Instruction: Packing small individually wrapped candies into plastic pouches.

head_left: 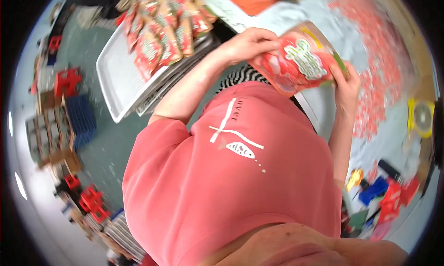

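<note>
A red pouch point(296, 62) with a pale printed patch and a green strip is stretched between my two hands, tilted in front of my body. My left hand point(249, 45) pinches its upper left edge, thumb and fingers closed on it. At the opposite edge my right hand point(346, 86) grips the pouch, thumb on the near face. Whether the pouch is sealed I cannot tell. Left of my left forearm, several similar filled pouches point(162, 32) lie overlapping in a white tray point(107, 88), which rests on a stack of trays.
Many small red-wrapped pieces point(377, 88) are spread over the pale-covered table point(340, 28) on the right. An orange flat item point(249, 3) lies at its far side. A yellow round-faced object point(421, 118) is at the right edge. Red stools point(68, 81) and blue stacked crates point(79, 120) stand on the left.
</note>
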`<action>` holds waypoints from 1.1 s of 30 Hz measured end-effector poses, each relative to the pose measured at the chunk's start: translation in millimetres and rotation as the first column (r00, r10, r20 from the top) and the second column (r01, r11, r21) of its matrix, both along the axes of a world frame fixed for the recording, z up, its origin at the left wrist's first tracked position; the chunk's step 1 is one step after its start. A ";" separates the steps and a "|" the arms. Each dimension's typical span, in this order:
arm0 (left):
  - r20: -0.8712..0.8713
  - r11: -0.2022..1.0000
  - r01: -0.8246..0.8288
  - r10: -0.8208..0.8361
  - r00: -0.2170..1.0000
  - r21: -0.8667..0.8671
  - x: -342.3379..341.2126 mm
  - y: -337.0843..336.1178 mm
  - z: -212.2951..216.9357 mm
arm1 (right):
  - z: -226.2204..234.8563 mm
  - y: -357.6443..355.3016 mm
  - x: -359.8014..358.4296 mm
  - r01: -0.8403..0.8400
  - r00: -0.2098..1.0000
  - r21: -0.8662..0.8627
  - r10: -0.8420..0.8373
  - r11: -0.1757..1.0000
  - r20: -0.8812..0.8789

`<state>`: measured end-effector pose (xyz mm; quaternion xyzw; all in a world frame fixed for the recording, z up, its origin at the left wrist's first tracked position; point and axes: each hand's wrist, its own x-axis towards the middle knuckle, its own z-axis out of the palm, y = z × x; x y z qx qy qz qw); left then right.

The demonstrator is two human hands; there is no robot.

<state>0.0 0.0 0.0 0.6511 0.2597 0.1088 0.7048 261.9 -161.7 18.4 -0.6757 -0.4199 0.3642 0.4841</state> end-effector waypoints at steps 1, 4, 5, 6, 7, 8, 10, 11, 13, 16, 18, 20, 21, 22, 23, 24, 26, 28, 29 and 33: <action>0.069 0.994 -0.029 0.036 0.997 -0.107 9.5 -18.1 1.8 | 8.8 -6.1 9.0 -0.049 0.991 0.084 0.059 0.995 -0.122; 0.057 0.989 -0.114 0.109 0.992 0.089 -64.0 35.4 8.7 | 3.3 43.9 -63.0 -0.118 0.963 0.229 0.168 0.966 -0.212; 0.084 0.974 -0.181 0.171 0.982 0.137 -69.4 21.2 2.3 | 6.1 41.8 -59.3 -0.231 0.963 0.168 0.250 0.958 -0.102; 0.106 0.967 -0.224 0.212 0.971 0.118 -73.5 4.3 1.7 | 8.6 35.6 -52.3 -0.286 0.958 0.090 0.287 0.954 0.008; 0.131 0.938 -0.295 0.275 0.953 0.180 -85.4 3.3 4.3 | 9.0 40.2 -61.0 -0.307 0.952 0.089 0.307 0.948 0.015; 0.156 0.901 -0.363 0.333 0.930 0.239 -97.2 1.7 7.1 | 10.3 44.4 -75.9 -0.320 0.947 0.176 0.306 0.931 0.100; 0.188 0.735 -0.542 0.514 0.837 0.407 -121.9 1.3 14.5 | 15.6 56.9 -109.1 -0.363 0.926 0.286 0.310 0.887 0.217; 0.185 0.623 -0.590 0.591 0.785 0.513 -137.8 3.7 18.3 | 18.6 63.9 -111.9 -0.373 0.922 0.280 0.318 0.885 0.222; 0.178 0.442 -0.713 0.770 0.613 0.544 -190.0 26.8 14.2 | 23.1 78.3 -115.9 -0.434 0.895 0.161 0.445 0.886 -0.037; 0.204 0.311 -0.887 0.897 0.393 0.340 -300.0 68.5 7.6 | -0.6 90.2 -117.6 -0.420 0.904 0.075 0.424 0.904 -0.056; 0.256 0.231 -0.895 0.904 0.343 0.382 -375.6 87.8 -1.0 | -27.0 90.0 -110.4 -0.458 0.887 -0.062 0.452 0.887 -0.089; 0.150 0.239 -0.885 0.935 0.321 0.400 -418.3 114.7 -15.0 | -42.3 85.7 -117.5 -0.462 0.885 -0.123 0.448 0.878 -0.128; 0.054 0.286 -0.873 0.941 0.333 0.395 -438.0 130.0 -28.2 | -49.3 83.0 -120.6 -0.464 0.883 -0.181 0.436 0.867 -0.171; 0.055 0.287 -0.875 0.941 0.333 0.389 -443.2 144.3 -44.8 | -60.1 82.1 -119.7 -0.473 0.878 -0.197 0.442 0.859 -0.184; 0.085 0.244 -0.809 0.937 0.339 0.535 -446.2 156.2 -64.7 | -65.3 83.3 -121.3 -0.472 0.879 -0.201 0.442 0.858 -0.179; 0.114 0.194 -0.721 0.928 0.355 0.665 -444.9 164.1 -84.3 | -68.1 82.5 -122.8 -0.463 0.883 -0.220 0.428 0.859 -0.192; 0.023 0.242 -0.772 0.949 0.316 0.588 -425.3 170.7 -125.5 | -75.1 79.9 -121.0 -0.445 0.894 -0.258 0.411 0.857 -0.177; 0.031 0.209 -0.717 0.952 0.306 0.665 -431.5 164.3 -174.7 | -80.3 75.4 -119.2 -0.445 0.893 -0.255 0.405 0.859 -0.194; 0.130 0.067 -0.548 0.940 0.315 0.834 -439.9 161.6 -190.0 | -79.9 73.9 -118.5 -0.440 0.894 -0.252 0.395 0.862 -0.211; 0.231 0.035 -0.559 0.887 0.399 0.829 -395.7 164.2 -172.8 | -77.8 65.3 -113.8 -0.305 0.919 -0.205 0.230 0.930 -0.320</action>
